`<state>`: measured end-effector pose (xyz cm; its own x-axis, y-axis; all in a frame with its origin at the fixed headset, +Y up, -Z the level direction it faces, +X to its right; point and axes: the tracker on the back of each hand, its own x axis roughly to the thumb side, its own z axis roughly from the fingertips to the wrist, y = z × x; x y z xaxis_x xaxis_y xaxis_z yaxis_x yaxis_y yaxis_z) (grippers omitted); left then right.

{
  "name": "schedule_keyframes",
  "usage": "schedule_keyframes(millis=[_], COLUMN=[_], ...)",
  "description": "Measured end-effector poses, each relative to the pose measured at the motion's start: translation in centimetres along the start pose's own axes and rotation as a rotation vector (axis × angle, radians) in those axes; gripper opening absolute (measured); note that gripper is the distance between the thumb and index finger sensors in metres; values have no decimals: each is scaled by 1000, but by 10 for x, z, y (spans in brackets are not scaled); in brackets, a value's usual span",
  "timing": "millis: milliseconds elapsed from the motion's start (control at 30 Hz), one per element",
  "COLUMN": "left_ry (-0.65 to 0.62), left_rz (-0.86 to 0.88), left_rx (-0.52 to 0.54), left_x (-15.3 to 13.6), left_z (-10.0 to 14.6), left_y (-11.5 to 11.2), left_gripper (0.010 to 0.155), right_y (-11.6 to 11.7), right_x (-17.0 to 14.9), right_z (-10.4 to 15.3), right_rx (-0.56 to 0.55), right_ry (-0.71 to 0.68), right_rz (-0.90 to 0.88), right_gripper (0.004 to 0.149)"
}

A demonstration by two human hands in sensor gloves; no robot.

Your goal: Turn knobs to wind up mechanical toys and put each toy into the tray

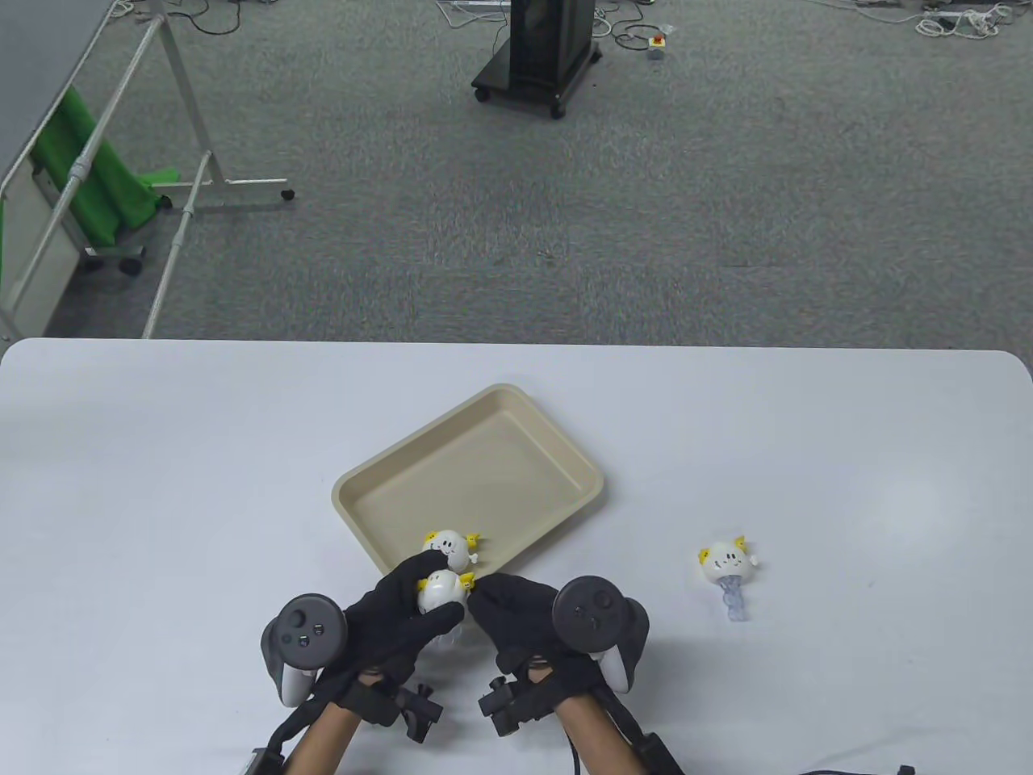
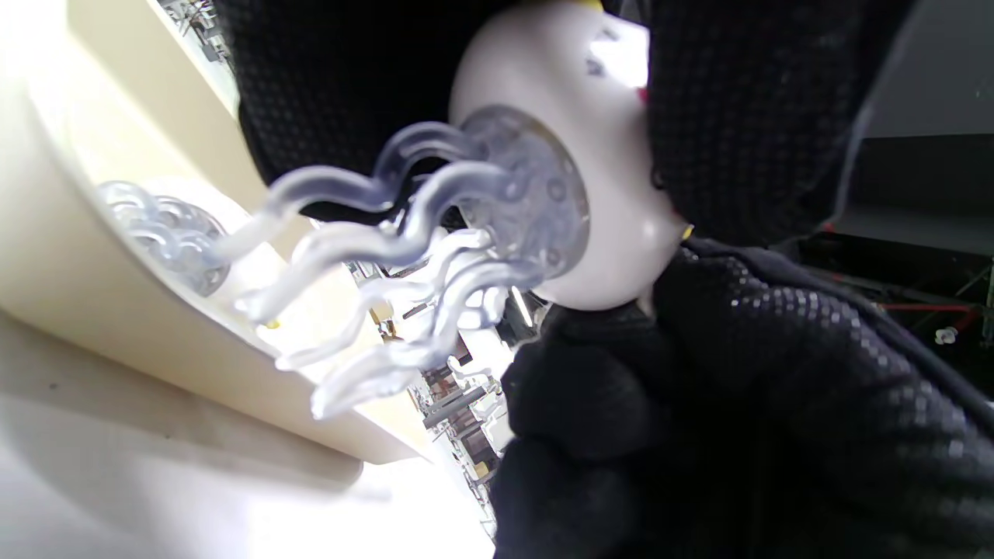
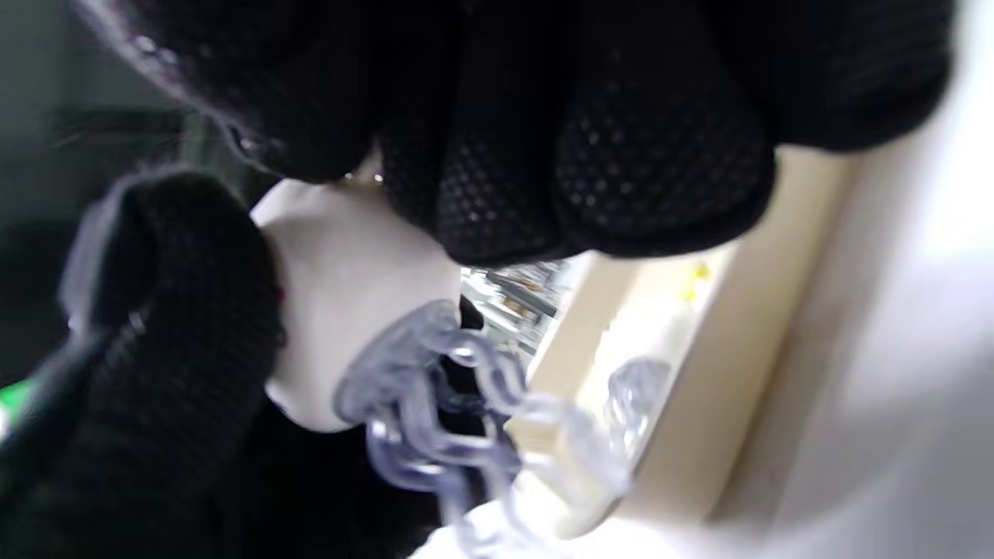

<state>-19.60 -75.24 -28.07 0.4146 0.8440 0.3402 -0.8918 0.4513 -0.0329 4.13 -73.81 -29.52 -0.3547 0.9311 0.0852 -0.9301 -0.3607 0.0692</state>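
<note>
No readable text or labels.

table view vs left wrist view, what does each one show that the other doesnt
Only the table view shows the third jellyfish toy lying on the white table to the right of the tray, plus both hand trackers and the whole beige tray.

Only the left wrist view shows the underside of the held jellyfish toy: its clear wavy tentacles hanging from a clear disc.

Both show the left hand gripping that toy near the tray's front edge, with another jellyfish toy in the tray.
</note>
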Motion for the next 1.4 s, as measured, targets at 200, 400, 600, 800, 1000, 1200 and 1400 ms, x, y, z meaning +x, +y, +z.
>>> schedule_keyframes(millis=[200,400,600,800,1000,1200,1400], left_ry=[-22,-13,-10,4,12,20,18], left_rz=[-57,-55,-45,-32,-8,3,2], left_rx=[-12,-7,23,49,68,71,76], left_x=[3,2,1,-2,-3,-3,-3], left_z=[0,1,1,1,1,2,2], left_y=[-6,-7,-3,2,5,5,5], left_gripper=[78,78,77,77,77,77,77], right_y=[4,2,-10,-7,14,26,30], right_x=[-28,-27,1,31,38,38,39], right_z=[2,1,7,22,30,34,36], right_rx=[47,79,-139,-156,-105,-138,-194], right_ry=[448,383,-3,-305,-435,-501,-520], right_rz=[-351,-304,0,298,601,733,768], right_gripper=[39,40,48,58,65,65,59])
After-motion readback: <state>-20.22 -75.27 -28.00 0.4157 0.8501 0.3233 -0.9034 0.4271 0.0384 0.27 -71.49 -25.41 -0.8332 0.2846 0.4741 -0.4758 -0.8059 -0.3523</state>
